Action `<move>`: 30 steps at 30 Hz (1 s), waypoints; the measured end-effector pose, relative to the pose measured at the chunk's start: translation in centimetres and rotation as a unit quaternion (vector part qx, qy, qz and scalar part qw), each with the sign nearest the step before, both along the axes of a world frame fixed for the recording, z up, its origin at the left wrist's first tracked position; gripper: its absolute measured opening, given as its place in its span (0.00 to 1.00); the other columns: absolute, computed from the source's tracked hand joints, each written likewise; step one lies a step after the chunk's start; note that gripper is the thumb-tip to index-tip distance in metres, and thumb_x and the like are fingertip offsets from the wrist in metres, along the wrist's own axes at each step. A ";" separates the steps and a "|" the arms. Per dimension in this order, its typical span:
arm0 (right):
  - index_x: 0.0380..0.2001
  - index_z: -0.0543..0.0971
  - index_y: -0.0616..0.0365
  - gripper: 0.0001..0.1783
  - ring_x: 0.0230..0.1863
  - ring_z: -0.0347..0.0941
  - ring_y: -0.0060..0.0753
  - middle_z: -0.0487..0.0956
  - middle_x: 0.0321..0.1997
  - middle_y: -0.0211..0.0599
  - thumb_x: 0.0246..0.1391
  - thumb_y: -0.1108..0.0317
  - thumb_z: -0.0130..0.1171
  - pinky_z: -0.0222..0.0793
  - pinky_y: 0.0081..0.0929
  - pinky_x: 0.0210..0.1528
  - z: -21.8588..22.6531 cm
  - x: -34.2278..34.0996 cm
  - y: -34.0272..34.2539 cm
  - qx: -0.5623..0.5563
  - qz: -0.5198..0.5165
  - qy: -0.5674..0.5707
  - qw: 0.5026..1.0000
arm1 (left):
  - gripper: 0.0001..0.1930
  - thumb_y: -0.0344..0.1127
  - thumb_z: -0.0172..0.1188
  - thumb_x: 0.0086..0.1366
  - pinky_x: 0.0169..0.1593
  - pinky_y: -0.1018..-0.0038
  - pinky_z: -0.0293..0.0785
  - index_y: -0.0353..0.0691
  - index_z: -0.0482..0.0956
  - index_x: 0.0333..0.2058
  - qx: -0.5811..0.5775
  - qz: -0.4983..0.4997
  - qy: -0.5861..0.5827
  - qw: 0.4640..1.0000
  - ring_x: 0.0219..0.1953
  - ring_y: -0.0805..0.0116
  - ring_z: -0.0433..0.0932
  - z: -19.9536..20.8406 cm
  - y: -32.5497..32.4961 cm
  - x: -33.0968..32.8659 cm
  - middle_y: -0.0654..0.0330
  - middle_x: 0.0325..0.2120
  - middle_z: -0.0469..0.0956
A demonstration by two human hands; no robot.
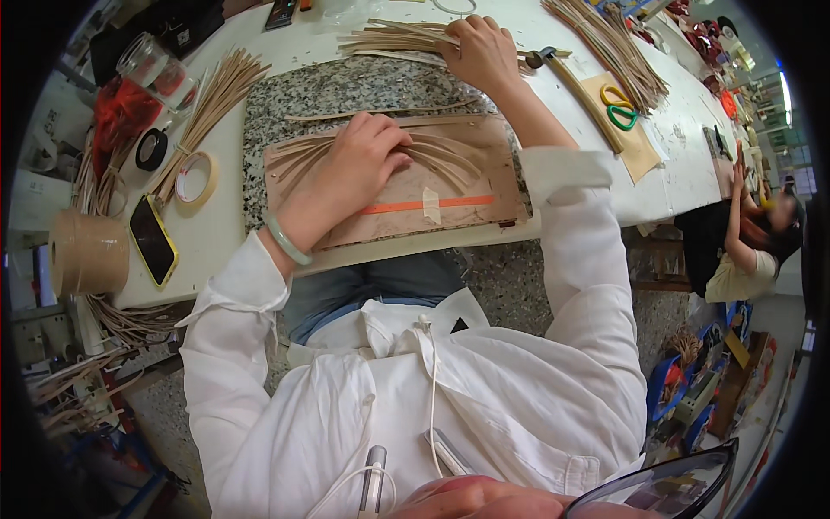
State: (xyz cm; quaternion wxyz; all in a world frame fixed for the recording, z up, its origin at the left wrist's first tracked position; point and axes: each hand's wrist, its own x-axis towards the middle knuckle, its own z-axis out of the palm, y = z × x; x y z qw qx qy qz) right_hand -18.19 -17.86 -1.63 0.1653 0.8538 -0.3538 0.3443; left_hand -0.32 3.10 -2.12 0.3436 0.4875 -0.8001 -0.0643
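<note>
My left hand [361, 162] is closed over the middle of a fanned bunch of thin tan strips [448, 162], their ends spreading out on both sides. The bunch lies on a tan sheet [488, 222], which bears an orange strip [471, 202] and a small piece of masking tape [431, 206]. Beneath the sheet is a speckled stone slab [298, 86]. Beyond the slab my right hand [484, 54] reaches into a loose pile of similar strips [389, 39], its fingers bent and pinched together on them. A few single strips [380, 112] lie crosswise between my hands.
Right of the slab lie a hammer [592, 108], green-and-yellow-handled scissors [621, 114] and a strip bundle [605, 52]. To the left are another bundle [212, 112], masking tape [196, 179], black tape [151, 150], a phone [154, 242] and a jar [156, 71]. Another person [748, 251] sits far right.
</note>
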 end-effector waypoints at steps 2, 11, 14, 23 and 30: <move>0.33 0.83 0.54 0.08 0.40 0.77 0.43 0.81 0.32 0.36 0.55 0.62 0.63 0.70 0.40 0.46 1.4 -1.2 2.4 0.036 0.062 -0.042 0.997 | 0.07 0.29 0.66 0.57 0.49 0.65 0.71 0.38 0.81 0.35 0.013 -0.007 0.001 1.000 0.42 0.57 0.74 -0.3 -0.9 0.4 0.57 0.34 0.78; 0.31 0.82 0.58 0.04 0.27 0.74 0.31 0.80 0.28 0.33 0.53 0.71 0.67 0.69 0.26 0.30 2.5 -8.9 15.0 0.277 0.159 -0.179 0.930 | 0.04 0.28 0.63 0.58 0.44 0.65 0.71 0.40 0.78 0.33 -0.082 -0.008 -0.065 0.994 0.39 0.59 0.76 -0.6 -2.0 -0.7 0.60 0.30 0.79; 0.31 0.82 0.59 0.05 0.25 0.72 0.25 0.80 0.27 0.32 0.53 0.72 0.68 0.66 0.21 0.28 1.9 -10.3 16.4 0.283 0.118 -0.222 0.925 | 0.06 0.27 0.62 0.59 0.44 0.66 0.72 0.39 0.77 0.36 -0.105 0.016 -0.118 0.987 0.39 0.58 0.76 -0.3 -1.9 -0.6 0.59 0.32 0.78; 0.32 0.83 0.61 0.06 0.26 0.71 0.15 0.81 0.26 0.28 0.56 0.69 0.67 0.64 0.16 0.29 -1.1 -13.5 18.4 0.347 0.037 -0.334 0.876 | 0.07 0.25 0.58 0.58 0.46 0.66 0.73 0.38 0.77 0.36 -0.089 -0.015 -0.073 0.993 0.39 0.58 0.76 -0.5 -1.4 -0.9 0.59 0.33 0.78; 0.33 0.83 0.63 0.06 0.27 0.69 0.14 0.81 0.26 0.28 0.57 0.71 0.66 0.64 0.15 0.30 -2.6 -13.2 20.3 0.364 0.013 -0.359 0.859 | 0.08 0.23 0.58 0.61 0.46 0.66 0.74 0.36 0.79 0.39 -0.098 0.002 -0.019 0.995 0.42 0.54 0.79 1.8 -1.2 -1.5 0.55 0.36 0.81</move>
